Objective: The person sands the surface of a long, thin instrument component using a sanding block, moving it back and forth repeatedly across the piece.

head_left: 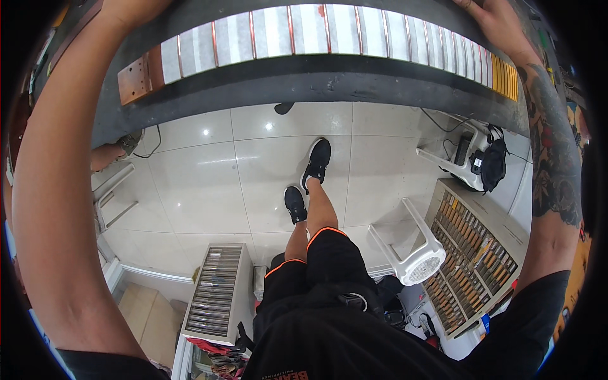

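A long row of white wrapped sections [272, 31], split by thin copper-coloured strips, lies along the dark workbench [304, 81]. At its left end sits a reddish-brown block [134, 81] with small holes. Yellow bands [504, 77] finish the right end. My left hand [136, 7] is at the top edge, beyond the brown block, its fingers cut off by the frame. Past the row's right part is my right hand [493, 24], with only a stretched thumb or finger showing. What either hand touches or holds is out of view.
White stools [415, 259] stand on the tiled floor, one bearing a black bag [493, 166]. Behind me are a grey cabinet of narrow slots [218, 288] and a rack of many small compartments [472, 253]. Another person's leg [107, 156] shows under the bench at left.
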Demonstrator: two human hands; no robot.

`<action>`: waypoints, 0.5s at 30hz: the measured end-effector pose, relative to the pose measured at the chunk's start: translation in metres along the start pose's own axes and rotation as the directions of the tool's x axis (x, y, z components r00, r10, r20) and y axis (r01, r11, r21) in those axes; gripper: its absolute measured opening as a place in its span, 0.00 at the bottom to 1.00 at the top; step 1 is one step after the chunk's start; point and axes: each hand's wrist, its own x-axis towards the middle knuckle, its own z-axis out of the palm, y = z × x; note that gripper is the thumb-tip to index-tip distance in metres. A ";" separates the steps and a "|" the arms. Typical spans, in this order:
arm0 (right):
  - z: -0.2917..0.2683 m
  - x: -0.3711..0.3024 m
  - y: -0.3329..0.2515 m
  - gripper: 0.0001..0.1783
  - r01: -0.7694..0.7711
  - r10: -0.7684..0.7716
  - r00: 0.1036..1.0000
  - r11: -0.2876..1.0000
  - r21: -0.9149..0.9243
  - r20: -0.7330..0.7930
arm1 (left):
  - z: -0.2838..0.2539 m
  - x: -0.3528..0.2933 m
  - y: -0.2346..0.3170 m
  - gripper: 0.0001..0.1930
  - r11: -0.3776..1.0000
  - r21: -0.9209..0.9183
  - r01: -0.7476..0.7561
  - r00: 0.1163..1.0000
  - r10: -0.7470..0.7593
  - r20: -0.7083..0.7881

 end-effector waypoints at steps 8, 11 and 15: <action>0.000 0.002 0.015 0.20 0.060 -0.063 0.998 0.993 -0.102 -0.024 | 0.000 0.009 -0.004 0.25 0.999 -0.025 0.022 0.998 -0.021 0.056; -0.002 0.003 0.017 0.21 0.105 -0.110 0.994 0.984 -0.147 -0.026 | -0.003 0.012 -0.008 0.25 0.999 -0.024 0.044 0.990 -0.040 0.136; 0.005 0.003 0.044 0.19 0.033 -0.031 0.999 0.994 -0.107 0.018 | 0.001 0.013 -0.016 0.26 0.999 -0.024 0.022 0.992 -0.019 0.124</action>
